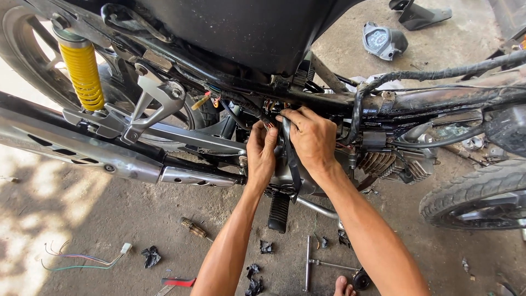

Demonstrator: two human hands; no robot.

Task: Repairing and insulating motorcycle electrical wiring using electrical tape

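1. A bundle of wires (269, 121) sits in the middle of the motorcycle frame (329, 101), just under the black seat (246, 33). Its ends are thin strands of red and other colours, partly hidden by the fingers.
2. The left hand (261, 153) pinches these wires from below, fingertips closed on them.
3. The right hand (311, 137) grips the same spot from above, fingers curled over the wires and a black strap (293, 164) that hangs down between the two hands.
4. Thick black cables (416, 74) run off to the right of the right hand and crowd the opening; the engine fins (378, 161) lie just beside its wrist.
5. Left of the left hand are one yellow spring (82, 74) and one silver exhaust pipe (82, 151).
6. Two tyres show, one at each side (471, 192).
7. Below the hands, on the dirt floor (109, 214): one screwdriver (194, 227), one T-shaped wrench (309, 263), one loose wire set (82, 256), and several black tape scraps (150, 256).
8. One speedometer unit (383, 39) lies far beyond the right hand.
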